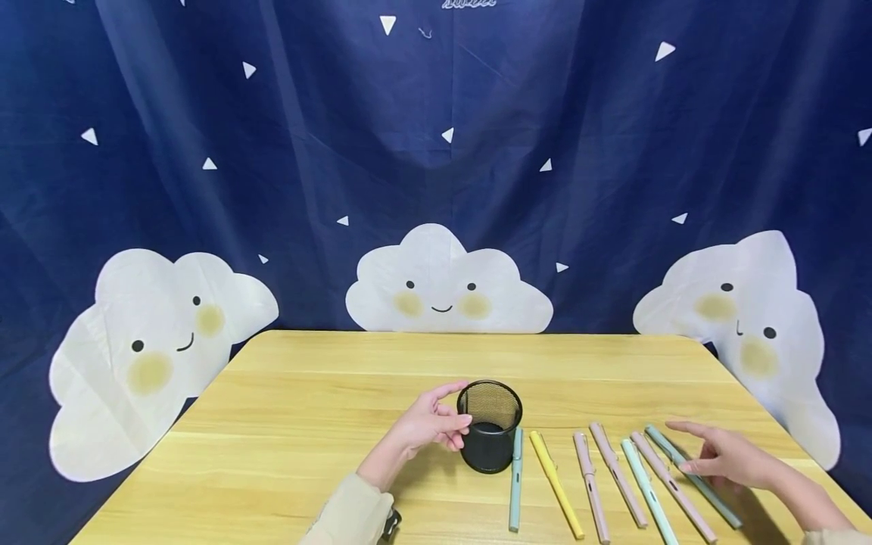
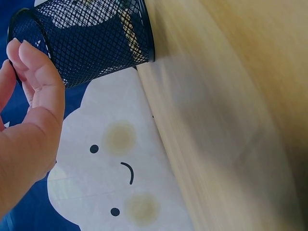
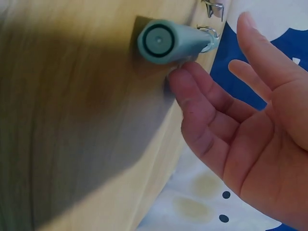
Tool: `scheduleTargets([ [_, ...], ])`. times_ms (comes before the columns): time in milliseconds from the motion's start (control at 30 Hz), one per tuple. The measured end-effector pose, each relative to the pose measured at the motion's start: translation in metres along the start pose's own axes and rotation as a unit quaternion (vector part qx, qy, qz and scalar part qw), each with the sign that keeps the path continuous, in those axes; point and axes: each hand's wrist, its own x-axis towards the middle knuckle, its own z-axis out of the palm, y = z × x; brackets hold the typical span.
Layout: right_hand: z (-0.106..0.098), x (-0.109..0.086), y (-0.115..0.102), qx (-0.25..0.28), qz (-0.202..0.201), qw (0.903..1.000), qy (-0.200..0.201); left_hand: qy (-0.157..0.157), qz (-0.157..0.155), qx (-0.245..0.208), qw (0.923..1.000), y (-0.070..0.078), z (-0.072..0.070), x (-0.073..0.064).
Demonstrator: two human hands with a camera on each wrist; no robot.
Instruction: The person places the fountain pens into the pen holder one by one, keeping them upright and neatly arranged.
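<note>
A black mesh pen holder (image 1: 488,450) stands upright on the table. My left hand (image 1: 429,424) holds its rim on the left side, thumb and fingers at the edge; the left wrist view shows the fingertips at the rim of the mesh holder (image 2: 96,41). My right hand (image 1: 732,456) is over the rightmost teal pen (image 1: 711,496), its index finger stretched out near the far end. In the right wrist view the fingers lie close beside the teal pen (image 3: 161,41), without closing round it; whether they touch it I cannot tell.
Several other capped pens lie in a row on the wooden table (image 1: 306,454): a teal pen (image 1: 515,484) beside the holder, a yellow pen (image 1: 559,484), mauve pens including one mauve pen (image 1: 591,488), and a mint pen (image 1: 649,488). Behind hangs a blue curtain (image 1: 409,174) with clouds.
</note>
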Motion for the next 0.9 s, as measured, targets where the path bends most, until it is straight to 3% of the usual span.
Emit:
scheduleTargets([
  [233, -0.0019, 0.0003, 0.0057, 0.033, -0.024, 0.9982, -0.045, -0.003, 0.0, -0.003, 1.0, -0.0001, -0.0006, 0.0],
  [600, -0.0011, 0.0008, 0.0015, 0.064, 0.028, 0.9953, -0.067, 0.007, 0.001, -0.01, 0.9999, -0.0022, -0.0006, 0.0029],
  [900, -0.0023, 0.0016, 0.0056, 0.066, 0.039, 0.9946, -0.07, 0.009, 0.003, -0.008, 0.9999, -0.0019, -0.0005, 0.0021],
])
